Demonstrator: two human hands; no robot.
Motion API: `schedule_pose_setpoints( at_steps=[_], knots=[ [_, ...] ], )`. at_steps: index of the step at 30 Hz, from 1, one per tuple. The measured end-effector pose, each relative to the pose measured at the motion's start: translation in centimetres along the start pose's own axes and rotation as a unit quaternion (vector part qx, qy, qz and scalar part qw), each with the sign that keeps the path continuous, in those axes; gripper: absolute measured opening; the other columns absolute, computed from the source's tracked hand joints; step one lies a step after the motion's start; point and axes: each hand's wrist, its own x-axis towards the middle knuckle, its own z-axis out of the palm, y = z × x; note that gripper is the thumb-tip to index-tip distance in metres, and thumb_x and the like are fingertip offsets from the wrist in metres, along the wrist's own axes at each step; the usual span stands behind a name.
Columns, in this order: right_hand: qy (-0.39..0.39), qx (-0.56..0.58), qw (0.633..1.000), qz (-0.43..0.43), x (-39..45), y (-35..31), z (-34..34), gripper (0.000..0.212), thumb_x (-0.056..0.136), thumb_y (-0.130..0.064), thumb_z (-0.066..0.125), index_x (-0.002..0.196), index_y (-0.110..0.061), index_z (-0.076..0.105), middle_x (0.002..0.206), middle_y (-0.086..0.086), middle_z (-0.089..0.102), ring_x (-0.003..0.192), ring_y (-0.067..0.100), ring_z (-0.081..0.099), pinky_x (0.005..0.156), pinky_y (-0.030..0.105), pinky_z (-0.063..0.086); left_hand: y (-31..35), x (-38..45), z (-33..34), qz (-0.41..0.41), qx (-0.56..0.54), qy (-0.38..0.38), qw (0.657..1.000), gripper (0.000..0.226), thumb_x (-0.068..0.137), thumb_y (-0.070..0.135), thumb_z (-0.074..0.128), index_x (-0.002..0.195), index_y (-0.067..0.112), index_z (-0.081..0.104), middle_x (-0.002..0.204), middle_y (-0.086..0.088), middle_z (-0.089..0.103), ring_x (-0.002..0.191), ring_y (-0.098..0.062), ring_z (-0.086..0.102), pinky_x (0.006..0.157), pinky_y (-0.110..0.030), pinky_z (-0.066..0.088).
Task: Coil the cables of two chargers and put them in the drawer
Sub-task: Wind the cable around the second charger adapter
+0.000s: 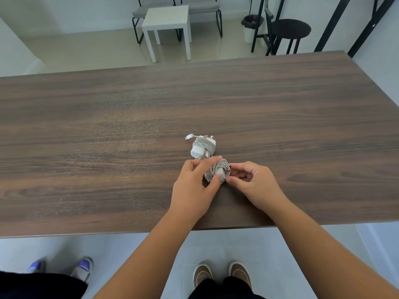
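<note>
Two white chargers lie on the dark wooden table (108, 130). The far charger (203, 147) has its grey cable wound around its body, with the plug end sticking out to the upper left. Just in front of it is the near charger (218, 170), also wrapped in cable. My left hand (195, 186) holds this near charger between fingers and thumb. My right hand (252, 180) pinches the cable end at the charger's right side. No drawer is in view.
Beyond the table's far edge stand a small white side table (167, 22), grey chairs (205, 9), a black round stool (290, 29) and a bin (251, 24). Another person's shoes (83, 266) are at the lower left, beside my own feet (222, 274).
</note>
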Motion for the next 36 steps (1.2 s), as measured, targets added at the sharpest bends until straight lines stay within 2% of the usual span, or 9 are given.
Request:
schedule_pose_setpoints(
  at_steps=[3,5,9,13,17,23,30,33,36],
  knots=[
    [0.002,0.034,0.999,0.006,-0.1,-0.1,0.3,0.037,0.081,-0.002,0.073,0.115,-0.015,0.069,0.109,-0.002,0.068,0.089,0.008,0.068,0.083,0.019,0.055,-0.1,-0.2,0.3,0.052,0.063,-0.007,0.997,0.039,0.093,0.031,0.058,0.125,0.053,0.057,0.121,0.005,0.045,0.081,-0.009,0.055,0.07,-0.024,0.047],
    [-0.004,0.064,0.998,0.024,0.0,-0.4,0.5,0.038,0.081,0.0,0.071,0.114,-0.018,0.068,0.104,-0.003,0.071,0.087,0.003,0.068,0.078,0.013,0.052,0.0,0.0,0.4,0.053,0.078,-0.015,0.995,0.039,0.093,0.03,0.058,0.127,0.051,0.057,0.117,0.001,0.043,0.079,-0.015,0.057,0.068,-0.028,0.051],
    [-0.014,0.181,0.981,0.067,0.5,-0.5,1.0,0.04,0.081,0.01,0.066,0.114,-0.012,0.063,0.103,0.006,0.072,0.092,0.01,0.067,0.078,0.018,0.053,0.4,1.0,-0.4,0.016,0.091,-0.05,0.994,0.046,0.084,0.038,0.063,0.127,0.054,0.052,0.104,0.006,0.037,0.075,-0.006,0.05,0.071,-0.026,0.051],
    [-0.002,0.302,0.949,0.094,0.6,-0.4,1.5,0.034,0.087,0.009,0.06,0.117,-0.006,0.061,0.11,0.011,0.071,0.101,0.016,0.066,0.085,0.024,0.053,0.2,0.9,-0.8,-0.029,-0.01,-0.036,0.999,0.05,0.08,0.034,0.069,0.12,0.059,0.053,0.097,0.011,0.039,0.077,-0.005,0.053,0.079,-0.027,0.054],
    [0.019,0.381,0.919,0.101,0.1,-0.4,1.8,0.03,0.089,0.004,0.06,0.118,-0.003,0.062,0.112,0.016,0.069,0.102,0.019,0.065,0.094,0.033,0.053,0.0,0.0,-0.3,-0.027,-0.092,-0.014,0.995,0.053,0.078,0.025,0.073,0.118,0.057,0.057,0.102,0.004,0.045,0.088,-0.009,0.058,0.085,-0.029,0.055],
    [0.039,0.361,0.93,0.054,-0.5,-0.7,2.0,0.031,0.081,0.005,0.068,0.109,-0.008,0.067,0.102,0.011,0.074,0.095,0.017,0.069,0.084,0.025,0.055,0.0,-0.1,0.1,-0.06,-0.227,0.017,0.972,0.039,0.077,0.049,0.072,0.116,0.05,0.065,0.104,-0.001,0.052,0.092,-0.011,0.065,0.086,-0.022,0.055],
    [0.016,0.283,0.959,-0.013,-0.8,-0.4,2.6,0.038,0.086,0.007,0.063,0.122,-0.007,0.062,0.114,0.011,0.068,0.102,0.015,0.067,0.086,0.026,0.054,-0.4,-0.2,0.3,-0.084,-0.316,0.029,0.945,0.039,0.08,0.018,0.081,0.11,0.04,0.071,0.106,-0.011,0.055,0.094,-0.021,0.071,0.092,-0.037,0.056],
    [0.011,0.296,0.955,-0.022,-0.8,-0.3,2.9,0.041,0.088,0.01,0.058,0.126,-0.006,0.059,0.124,0.013,0.063,0.11,0.018,0.064,0.091,0.027,0.052,-0.6,-0.4,0.4,-0.067,-0.319,0.023,0.945,0.046,0.075,0.019,0.084,0.115,0.036,0.069,0.109,-0.011,0.056,0.097,-0.014,0.069,0.087,-0.022,0.054],
    [0.003,0.347,0.938,0.004,-0.6,-0.6,2.7,0.04,0.088,0.014,0.053,0.121,-0.007,0.062,0.111,0.004,0.072,0.105,0.014,0.067,0.09,0.023,0.052,-0.8,-0.4,0.3,-0.052,-0.32,0.009,0.946,0.052,0.073,0.011,0.084,0.12,0.028,0.066,0.113,-0.01,0.056,0.099,-0.011,0.068,0.083,-0.014,0.051]
  ],
)
